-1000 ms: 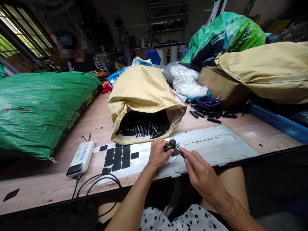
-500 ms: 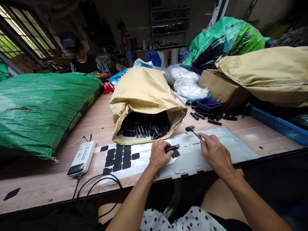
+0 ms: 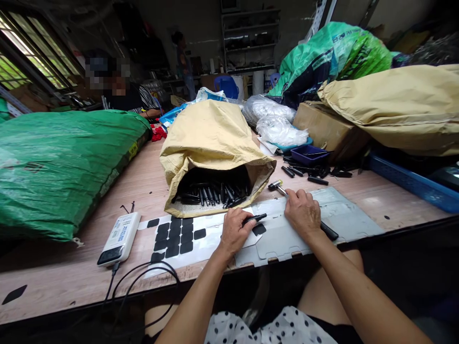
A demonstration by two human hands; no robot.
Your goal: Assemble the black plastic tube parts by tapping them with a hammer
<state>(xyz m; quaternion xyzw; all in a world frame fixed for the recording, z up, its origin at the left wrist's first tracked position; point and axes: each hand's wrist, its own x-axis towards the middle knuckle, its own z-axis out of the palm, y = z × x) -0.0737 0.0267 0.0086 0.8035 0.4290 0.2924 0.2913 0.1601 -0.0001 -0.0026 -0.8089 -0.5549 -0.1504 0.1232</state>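
My left hand [image 3: 234, 231] is closed on a slim black plastic part [image 3: 255, 218], held low over the grey metal plate [image 3: 344, 210] at the table's near edge. My right hand [image 3: 303, 212] lies palm down over the handle of a small hammer [image 3: 276, 185]. The hammer lies on the plate, its head pointing away from me and its black grip end sticking out behind my wrist. One black pad [image 3: 258, 229] sits on the plate between my hands. A white sheet of several black pads [image 3: 175, 235] lies to the left.
A tan sack [image 3: 215, 138] lies open toward me, full of black parts [image 3: 215, 193]. A green sack [image 3: 60, 162] fills the left side. A power bank [image 3: 120, 236] with its cable lies near the edge. Blue tray [image 3: 310, 154], loose parts [image 3: 304, 172], boxes and sacks at right. A seated person [image 3: 125, 93] at back left.
My right hand swung the hammer from the part in my left hand out to the right, then lowered it flat onto the plate. My left hand stayed put.
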